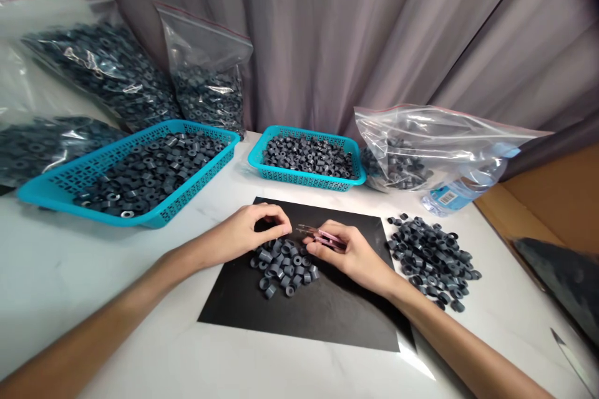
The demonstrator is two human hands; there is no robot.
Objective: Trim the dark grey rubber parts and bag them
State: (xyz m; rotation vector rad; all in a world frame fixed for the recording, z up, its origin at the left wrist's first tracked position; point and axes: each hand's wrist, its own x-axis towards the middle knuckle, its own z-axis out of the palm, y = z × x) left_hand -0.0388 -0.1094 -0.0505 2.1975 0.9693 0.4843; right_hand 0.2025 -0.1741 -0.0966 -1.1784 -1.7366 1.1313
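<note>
Gripping slim pink tweezers [322,237] in right hand [350,255]; curling left hand [248,229] over heap of matte grey ring-shaped pieces [285,267] on flat black mat [327,315], grasp impossible to tell.

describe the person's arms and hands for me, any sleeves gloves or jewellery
Both forearms are bare as far up as the picture reaches: no sleeves or cuffs show. The left hand and the right hand are ungloved. No watch, bracelet or wristband sits on either wrist, and no ring shows on the fingers in view. No tape, bandage or markings can be seen.
</note>
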